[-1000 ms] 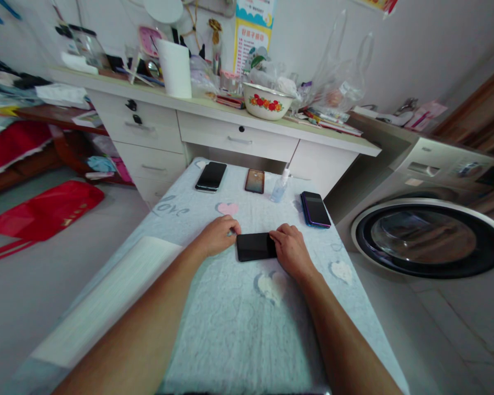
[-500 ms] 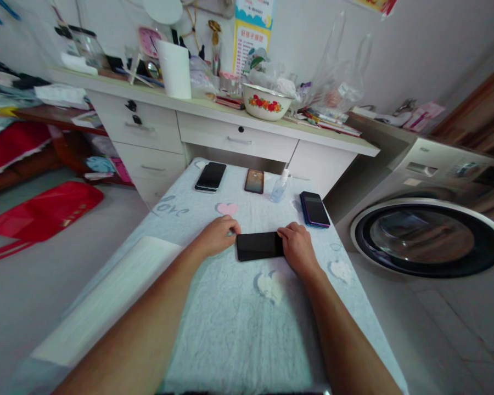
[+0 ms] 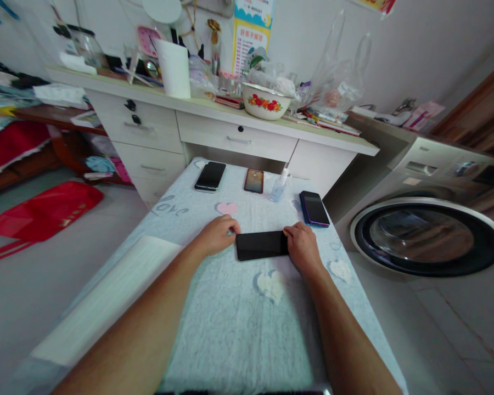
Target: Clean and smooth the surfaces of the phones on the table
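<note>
A black smartphone (image 3: pixel 262 245) lies sideways, screen up, on the cloth-covered table (image 3: pixel 239 329). My right hand (image 3: pixel 303 245) is closed at its right end, thumb and fingers pinching the edge. Beside the left end, my left hand (image 3: pixel 217 236) is closed with bent fingers; a small pale bit shows at the fingertips, too small to name. Farther back are a stack of dark phones (image 3: pixel 211 176) on the left, a brownish phone case (image 3: pixel 254 181), a clear spray bottle (image 3: pixel 279 186) of bluish liquid, and another phone stack (image 3: pixel 314 209) on the right.
A long whitish sheet (image 3: pixel 111 299) lies along the table's left side, under my left forearm. Behind stands a white desk (image 3: pixel 239 134) with a flowered bowl (image 3: pixel 267 102) and a white cylinder (image 3: pixel 173 68). At right is a washing machine (image 3: pixel 428 164); a red bag (image 3: pixel 45 211) lies on the floor.
My right hand has shifted slightly right along the phone, so more of its right end shows. My left hand and the other things have stayed in place.
</note>
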The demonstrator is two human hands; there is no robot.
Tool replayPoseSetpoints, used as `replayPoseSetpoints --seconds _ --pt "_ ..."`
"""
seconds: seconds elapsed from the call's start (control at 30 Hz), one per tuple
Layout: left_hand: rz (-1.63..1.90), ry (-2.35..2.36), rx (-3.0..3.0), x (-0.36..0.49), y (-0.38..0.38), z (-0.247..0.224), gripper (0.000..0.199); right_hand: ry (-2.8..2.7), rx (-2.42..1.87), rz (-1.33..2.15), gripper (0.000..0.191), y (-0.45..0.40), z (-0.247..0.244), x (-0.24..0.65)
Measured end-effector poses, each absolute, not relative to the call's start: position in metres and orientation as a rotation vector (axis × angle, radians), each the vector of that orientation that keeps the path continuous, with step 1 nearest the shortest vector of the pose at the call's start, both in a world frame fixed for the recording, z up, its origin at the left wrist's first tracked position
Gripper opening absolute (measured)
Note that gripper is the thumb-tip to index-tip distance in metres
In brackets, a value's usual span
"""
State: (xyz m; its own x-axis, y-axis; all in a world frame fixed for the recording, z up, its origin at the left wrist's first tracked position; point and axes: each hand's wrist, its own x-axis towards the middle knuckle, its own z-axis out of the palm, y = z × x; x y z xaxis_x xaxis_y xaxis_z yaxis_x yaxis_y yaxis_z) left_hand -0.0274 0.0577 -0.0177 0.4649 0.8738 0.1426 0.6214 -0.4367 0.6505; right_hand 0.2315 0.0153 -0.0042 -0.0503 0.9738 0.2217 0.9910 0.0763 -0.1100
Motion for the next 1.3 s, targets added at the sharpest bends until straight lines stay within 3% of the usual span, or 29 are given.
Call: replayPoseSetpoints --seconds 1.3 --pt "0.64 1.235 2.203 -0.0271 0.0577 -0.0179 0.017 -2.165 -1.939 -0.021 0.026 0.0151 -0.0018 0.2404"
